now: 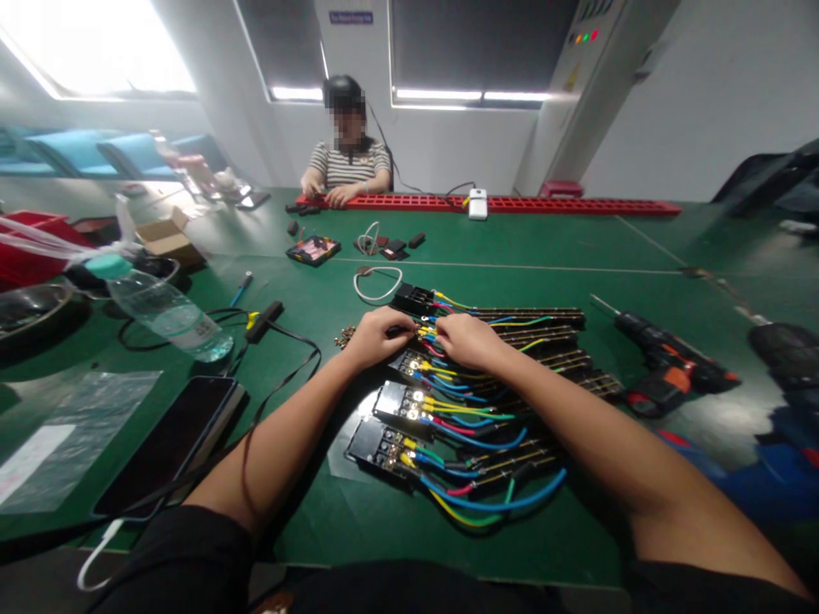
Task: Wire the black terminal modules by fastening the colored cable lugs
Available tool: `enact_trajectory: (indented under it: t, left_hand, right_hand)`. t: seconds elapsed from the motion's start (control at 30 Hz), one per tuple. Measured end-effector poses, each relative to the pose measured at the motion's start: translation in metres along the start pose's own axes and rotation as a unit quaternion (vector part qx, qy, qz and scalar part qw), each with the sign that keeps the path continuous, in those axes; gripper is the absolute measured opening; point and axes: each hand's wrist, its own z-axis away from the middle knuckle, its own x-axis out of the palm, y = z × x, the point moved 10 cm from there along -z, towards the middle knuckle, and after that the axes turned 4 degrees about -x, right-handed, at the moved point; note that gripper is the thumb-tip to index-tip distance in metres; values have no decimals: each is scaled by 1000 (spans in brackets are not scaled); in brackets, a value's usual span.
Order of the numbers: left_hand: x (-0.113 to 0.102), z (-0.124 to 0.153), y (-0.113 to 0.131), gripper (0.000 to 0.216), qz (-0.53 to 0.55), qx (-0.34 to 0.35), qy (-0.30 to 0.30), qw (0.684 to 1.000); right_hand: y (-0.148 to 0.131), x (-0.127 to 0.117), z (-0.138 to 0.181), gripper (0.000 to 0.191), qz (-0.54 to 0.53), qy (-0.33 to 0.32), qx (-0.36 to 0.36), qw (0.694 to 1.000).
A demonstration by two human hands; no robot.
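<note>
Several black terminal boards [409, 405] with yellow, blue, red and green wires lie in a row on the green table [550, 256], joined to dark strips [550, 328] running right. My left hand [377, 334] rests curled on the left end of one board near the far end of the row, fingers pinched at its terminals. My right hand [466, 338] is closed over the wires of the same board, fingertips meeting the left hand's. What the fingers pinch is too small to name. A small heap of brass screws [345, 337] lies just left of my left hand.
A black and orange power screwdriver [665, 362] lies to the right. A water bottle [163, 311], a phone [170, 443] and a plastic bag [77, 426] are on the left. Across the table a person in a striped shirt [349, 166] works by a long red rack [563, 205].
</note>
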Motion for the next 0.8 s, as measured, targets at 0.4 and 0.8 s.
enact_trajectory:
  t: [0.4,0.8]
  left_hand:
    - [3,0,1,12,-9,16,-14,1000]
    - [3,0,4,11,-15,34,-12,999]
  right_hand:
    - [-1,-2,1,23,4,11,-9,1000]
    - [0,-2,1,23,-3,12,-7,1000]
